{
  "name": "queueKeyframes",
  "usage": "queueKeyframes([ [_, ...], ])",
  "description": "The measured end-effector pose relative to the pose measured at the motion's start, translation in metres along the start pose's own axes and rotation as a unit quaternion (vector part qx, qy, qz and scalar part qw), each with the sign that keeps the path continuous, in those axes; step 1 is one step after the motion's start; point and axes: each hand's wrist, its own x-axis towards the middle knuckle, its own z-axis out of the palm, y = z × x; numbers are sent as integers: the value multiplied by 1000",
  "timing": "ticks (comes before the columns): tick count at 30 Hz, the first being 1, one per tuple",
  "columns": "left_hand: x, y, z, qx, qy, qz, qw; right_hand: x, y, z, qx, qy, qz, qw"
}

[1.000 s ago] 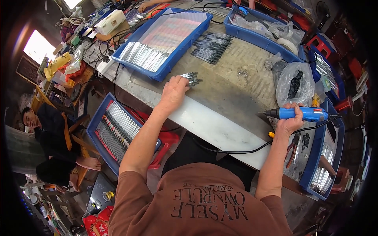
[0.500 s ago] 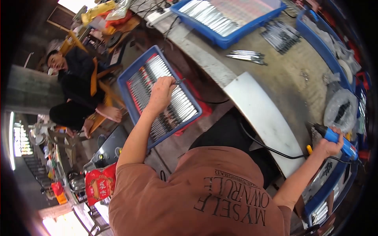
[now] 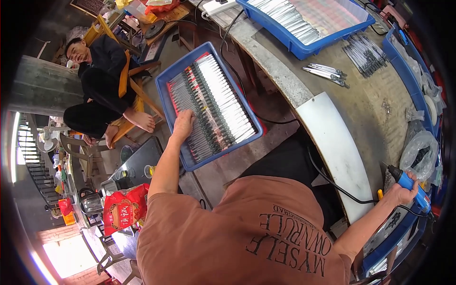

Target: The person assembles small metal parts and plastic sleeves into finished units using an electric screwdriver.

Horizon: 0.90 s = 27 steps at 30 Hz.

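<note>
My left hand [image 3: 184,124] reaches into a blue tray [image 3: 190,168] on the left, over the rods at its left side. Its fingers are bent together and their tips are hidden, so I cannot make out what is in them. Inside the tray, slim silver rods [image 3: 230,102] with dark ends lie in two packed rows, the dark ends along the middle. My right hand [image 3: 403,192] is closed around a blue electric screwdriver [image 3: 412,186] with a black nose and thin bit, held above the right part of the workbench [image 3: 361,107].
A white board [image 3: 332,147] lies along the bench edge, crossed by a black cord [image 3: 349,200]. Another blue tray [image 3: 308,49], a few loose rods [image 3: 327,72] and a dark-ended pile [image 3: 365,54] are farther back. A person [image 3: 107,71] sits on a wooden chair at left.
My left hand has shifted from over the right row to the tray's left side. The view has turned a little. My right hand still holds the electric screwdriver.
</note>
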Motion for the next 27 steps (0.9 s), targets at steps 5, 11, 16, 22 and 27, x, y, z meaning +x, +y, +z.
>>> queueKeyframes([
  [5,1,3,5,-3,-5,20,1000,2,0,-4,3,-12,8,1000],
  [11,1,1,4,-7,-39,11,999,4,2,-6,-7,-3,-4,1000],
  [16,-3,1,-5,4,-65,6,998,4,3,-5,-5,-4,-3,1000],
  [22,10,41,-13,5,30,52,998,-5,-2,3,-5,17,-14,1000],
  [27,31,136,-37,-123,81,160,976,-29,6,34,26,9,-13,1000],
])
